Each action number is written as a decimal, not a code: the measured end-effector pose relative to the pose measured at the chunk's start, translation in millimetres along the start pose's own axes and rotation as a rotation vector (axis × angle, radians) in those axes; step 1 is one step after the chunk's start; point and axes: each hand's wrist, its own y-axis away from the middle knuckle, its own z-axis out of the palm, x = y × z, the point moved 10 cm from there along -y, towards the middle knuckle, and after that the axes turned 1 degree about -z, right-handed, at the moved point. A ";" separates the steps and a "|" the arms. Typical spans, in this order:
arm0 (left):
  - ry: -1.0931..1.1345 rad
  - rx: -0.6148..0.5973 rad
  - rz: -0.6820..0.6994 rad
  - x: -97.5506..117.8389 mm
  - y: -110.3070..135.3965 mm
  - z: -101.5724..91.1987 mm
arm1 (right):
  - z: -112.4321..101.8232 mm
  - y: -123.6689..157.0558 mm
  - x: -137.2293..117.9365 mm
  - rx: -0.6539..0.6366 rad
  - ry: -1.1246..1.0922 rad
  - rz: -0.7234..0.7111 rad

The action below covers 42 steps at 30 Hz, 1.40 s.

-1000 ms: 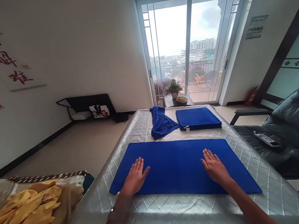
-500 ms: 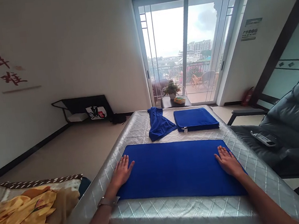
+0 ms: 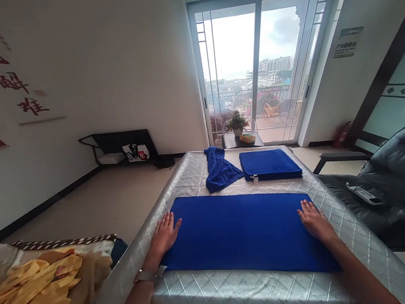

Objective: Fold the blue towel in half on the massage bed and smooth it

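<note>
A blue towel (image 3: 239, 233) lies flat and smooth across the near part of the silver quilted table cover (image 3: 236, 287). On its left edge rests my left hand (image 3: 164, 233), open and palm down, the thumb on the cloth. My right hand (image 3: 315, 219) lies open on the right edge, fingers pointing away from me. Beyond the towel a folded stack of blue towels (image 3: 269, 163) sits at the far right, a white tag at its front. Left of the stack is a crumpled blue towel (image 3: 221, 169).
A black reclining chair (image 3: 400, 188) with a white device (image 3: 365, 194) on its seat stands at the right. Yellow cloth (image 3: 38, 288) lies in a heap at the lower left. Past the table's far end, a small chair holds a potted plant (image 3: 236, 122) before sliding glass doors.
The view has turned slightly left, so the scene sits further right. My right hand has slid a little outward toward the towel's right edge. My left hand stays at the left edge.
</note>
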 end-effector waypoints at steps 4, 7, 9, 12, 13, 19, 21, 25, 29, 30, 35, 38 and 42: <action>0.054 -0.029 0.215 95.4 -11.1 -8.2 | -23.0 -1.7 -104.6 -0.003 -0.058 -0.209; 0.123 -0.064 0.422 188.4 -19.6 -11.4 | -30.7 -5.9 -187.2 -0.030 -0.155 -0.329; 0.161 -0.060 0.509 240.9 -24.8 -11.3 | -28.6 -10.1 -227.7 -0.046 -0.196 -0.372; 0.190 -0.047 0.555 291.2 -29.7 -3.5 | -17.8 -16.2 -258.2 -0.065 -0.204 -0.401; 0.189 -0.042 0.549 298.9 -30.5 0.3 | -13.5 -18.2 -260.0 -0.071 -0.201 -0.403; 0.098 -0.041 0.374 241.5 -42.3 10.9 | 4.2 -35.7 -184.5 -0.100 -0.108 -0.308; 0.059 -0.055 0.259 186.7 -52.2 7.9 | 6.7 -44.6 -129.3 -0.088 -0.049 -0.229; 0.026 -0.070 -0.011 68.5 -67.6 0.8 | 13.8 -59.7 -14.2 -0.055 0.004 -0.067; 0.024 -0.025 -0.113 17.1 -69.6 -2.8 | 22.3 -65.7 41.6 -0.028 -0.033 -0.014; 0.021 -0.015 -0.113 15.6 -69.2 -3.3 | 23.5 -66.1 44.7 -0.021 -0.039 -0.015; -0.002 -0.065 -0.135 21.2 -69.2 -8.9 | 24.2 -68.8 44.8 0.001 -0.097 -0.007; -0.015 -0.093 -0.176 30.0 -70.3 -20.8 | 20.7 -76.0 53.0 0.013 -0.189 -0.006; -0.038 0.041 -0.079 104.7 -56.2 -45.6 | 9.8 -90.4 75.6 0.114 -0.384 0.051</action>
